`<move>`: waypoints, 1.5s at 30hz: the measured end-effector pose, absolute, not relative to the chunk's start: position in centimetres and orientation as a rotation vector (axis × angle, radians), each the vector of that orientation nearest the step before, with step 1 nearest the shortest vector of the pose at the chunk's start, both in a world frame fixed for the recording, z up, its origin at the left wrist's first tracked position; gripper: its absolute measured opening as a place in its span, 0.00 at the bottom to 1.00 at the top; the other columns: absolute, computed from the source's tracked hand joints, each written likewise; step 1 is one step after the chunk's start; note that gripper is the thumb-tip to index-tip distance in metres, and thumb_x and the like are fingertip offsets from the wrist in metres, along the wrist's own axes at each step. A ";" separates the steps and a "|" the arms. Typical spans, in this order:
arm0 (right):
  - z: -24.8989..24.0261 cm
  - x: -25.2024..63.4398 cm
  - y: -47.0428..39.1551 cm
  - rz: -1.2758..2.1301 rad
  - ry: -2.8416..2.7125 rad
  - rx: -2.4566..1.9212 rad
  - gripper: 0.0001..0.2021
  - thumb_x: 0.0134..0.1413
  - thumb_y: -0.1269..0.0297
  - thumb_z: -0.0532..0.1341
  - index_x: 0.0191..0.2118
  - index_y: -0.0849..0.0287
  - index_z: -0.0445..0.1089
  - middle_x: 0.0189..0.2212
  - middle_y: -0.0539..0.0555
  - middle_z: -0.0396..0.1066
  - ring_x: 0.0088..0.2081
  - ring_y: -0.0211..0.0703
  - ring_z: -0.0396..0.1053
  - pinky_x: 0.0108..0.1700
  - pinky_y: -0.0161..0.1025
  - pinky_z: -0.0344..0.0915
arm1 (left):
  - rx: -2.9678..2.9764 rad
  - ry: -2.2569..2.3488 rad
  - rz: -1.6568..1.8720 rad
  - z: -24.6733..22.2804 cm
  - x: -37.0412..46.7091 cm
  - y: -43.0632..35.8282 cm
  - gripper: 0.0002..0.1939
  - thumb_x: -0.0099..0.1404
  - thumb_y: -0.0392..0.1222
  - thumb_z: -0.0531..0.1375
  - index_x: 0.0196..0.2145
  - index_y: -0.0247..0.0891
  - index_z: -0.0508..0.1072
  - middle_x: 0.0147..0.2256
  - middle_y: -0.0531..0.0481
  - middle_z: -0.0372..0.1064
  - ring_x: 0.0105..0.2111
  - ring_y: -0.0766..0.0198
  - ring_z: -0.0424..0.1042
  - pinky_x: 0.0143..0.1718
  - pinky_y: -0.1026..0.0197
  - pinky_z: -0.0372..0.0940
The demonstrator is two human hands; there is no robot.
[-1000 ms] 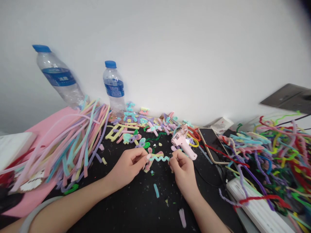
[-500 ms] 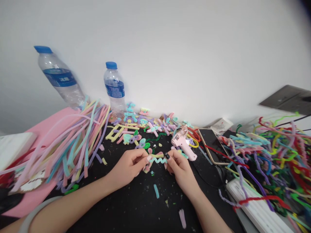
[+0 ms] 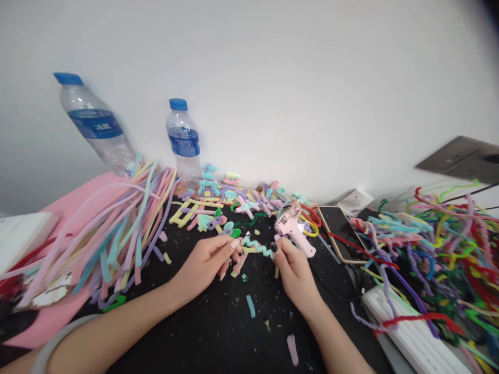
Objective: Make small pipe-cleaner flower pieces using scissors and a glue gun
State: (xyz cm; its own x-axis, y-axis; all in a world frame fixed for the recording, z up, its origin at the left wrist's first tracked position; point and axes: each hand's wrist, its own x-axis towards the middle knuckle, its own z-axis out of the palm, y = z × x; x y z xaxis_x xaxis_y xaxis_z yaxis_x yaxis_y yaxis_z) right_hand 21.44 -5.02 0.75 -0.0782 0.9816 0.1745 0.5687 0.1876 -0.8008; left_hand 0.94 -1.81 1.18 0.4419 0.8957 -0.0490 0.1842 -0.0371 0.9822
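A wavy mint-green pipe cleaner (image 3: 258, 245) stretches between my two hands above the black table top. My left hand (image 3: 214, 259) is closed in a pinch at its left end; the exact contact at the fingertips is hard to make out. With thumb and fingers pressed together, my right hand (image 3: 293, 267) grips the right end. Yellow and pink pieces show just beneath the wavy strand, partly hidden by it and by my fingers. Behind my right hand lies a pink glue gun (image 3: 296, 234).
Two plastic bottles (image 3: 97, 122) stand by the wall. Pastel pipe cleaners (image 3: 128, 223) are heaped at left, a colourful tangle (image 3: 440, 249) at right. Shaped pieces (image 3: 218, 221) line the back. A phone (image 3: 341, 234) and white power strip (image 3: 413, 327) lie at right.
My hands have moved slightly apart, the right one to the right. The mint pipe cleaner now slants down to the right and looks more stretched.
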 end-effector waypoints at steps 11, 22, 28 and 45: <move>1.0 22.4 -3.0 0.637 -1.999 -1.585 0.14 0.61 0.65 0.49 0.23 0.57 0.56 0.20 0.46 0.58 0.24 0.37 0.57 0.27 0.35 0.50 | 2.087 1.288 0.807 -0.1 0.0 -0.1 0.12 0.65 0.41 0.53 0.44 0.40 0.70 0.43 0.46 0.70 0.43 0.55 0.67 0.46 0.52 0.61; 0.7 21.4 -2.8 0.130 -2.256 -1.843 0.09 0.60 0.64 0.54 0.30 0.56 0.67 0.24 0.51 0.71 0.25 0.41 0.67 0.26 0.36 0.46 | 2.286 1.124 0.768 -1.2 0.6 0.8 0.09 0.64 0.37 0.54 0.39 0.42 0.74 0.46 0.47 0.67 0.50 0.53 0.60 0.53 0.46 0.57; 0.6 20.8 -3.0 -0.061 -2.275 -1.938 0.11 0.61 0.60 0.53 0.30 0.57 0.66 0.24 0.54 0.72 0.24 0.43 0.68 0.24 0.38 0.42 | 2.264 1.132 0.760 -1.0 0.7 0.9 0.07 0.63 0.37 0.55 0.37 0.41 0.73 0.45 0.47 0.67 0.50 0.52 0.60 0.53 0.46 0.56; 0.5 21.5 -3.2 0.417 -1.950 -1.662 0.10 0.60 0.65 0.52 0.27 0.56 0.60 0.20 0.48 0.63 0.23 0.39 0.61 0.27 0.34 0.51 | 2.180 1.216 0.926 0.0 0.3 0.4 0.10 0.66 0.42 0.52 0.40 0.40 0.71 0.44 0.45 0.66 0.49 0.55 0.62 0.52 0.52 0.57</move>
State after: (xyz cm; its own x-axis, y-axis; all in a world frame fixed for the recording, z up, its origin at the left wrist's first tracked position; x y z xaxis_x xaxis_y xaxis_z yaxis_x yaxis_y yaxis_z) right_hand 21.52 -3.23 0.48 -0.0943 0.9755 0.1990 0.8089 0.1916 -0.5558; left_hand 0.27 0.41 -0.02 0.3779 0.8663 0.3267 0.5458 -0.4935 0.6772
